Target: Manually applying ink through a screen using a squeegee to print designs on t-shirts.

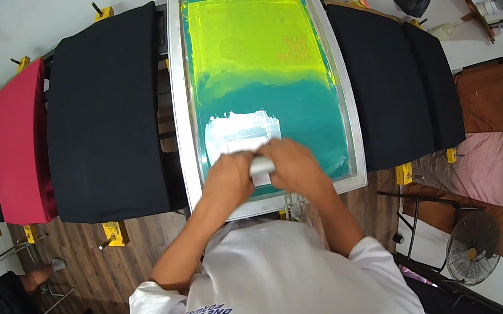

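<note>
Scraper (260,166) clamped in fingers (242,160) of left hand (229,175) and right hand (293,163) within lower half of frame (186,135), with white paint (225,130) only there and most spreading seemingly remaining.

Shirt (272,274): bright, softly shaded
Black panels (107,122): dark, little detail
Screen frame (187,135): sides bowed
Picture corners: blacked out

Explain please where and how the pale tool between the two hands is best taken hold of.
The pale tool is probably best gripped by its rounded upper part, from above and the near side, left hand and right hand together: that part faces up, and the white paste lies beyond it. The hands hide most of its shape.
</note>
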A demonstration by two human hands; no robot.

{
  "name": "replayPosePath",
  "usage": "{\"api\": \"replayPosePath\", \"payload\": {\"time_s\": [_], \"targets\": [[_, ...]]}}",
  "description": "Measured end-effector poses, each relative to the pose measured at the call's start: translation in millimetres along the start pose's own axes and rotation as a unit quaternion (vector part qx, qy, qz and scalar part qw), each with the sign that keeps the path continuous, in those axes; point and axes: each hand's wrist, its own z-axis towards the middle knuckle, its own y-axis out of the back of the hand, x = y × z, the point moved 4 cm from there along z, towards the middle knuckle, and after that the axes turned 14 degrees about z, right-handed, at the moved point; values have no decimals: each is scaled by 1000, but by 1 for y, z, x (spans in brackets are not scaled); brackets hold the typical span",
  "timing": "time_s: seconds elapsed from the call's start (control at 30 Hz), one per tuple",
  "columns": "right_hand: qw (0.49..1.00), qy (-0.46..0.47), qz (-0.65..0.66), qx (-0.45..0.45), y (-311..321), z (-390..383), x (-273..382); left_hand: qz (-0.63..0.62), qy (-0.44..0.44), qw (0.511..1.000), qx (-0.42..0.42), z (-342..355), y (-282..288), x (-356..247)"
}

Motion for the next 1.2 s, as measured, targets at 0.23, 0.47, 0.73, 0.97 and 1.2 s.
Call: {"api": "replayPosePath", "payload": {"time_s": [0.23, 0.47, 0.73, 0.97, 1.2], "targets": [[999, 25, -20, -24, -3, 17, -11, 53, 1, 998, -27, 15, -20, 15], [1000, -3, 18, 2, -25, -51, -1, 71, -62, 994, -46, -50, -43, -12], [1000, 12, 2, -11, 5, 8, 7, 60, -16, 998, -2, 2, 2, 9], [1000, 25, -10, 3, -10, 35, 8, 37, 23, 999, 22, 10, 11, 28], [999, 43, 13, 2, -35, -27, 14, 37, 13, 997, 62, -49, -17, 8]]}}
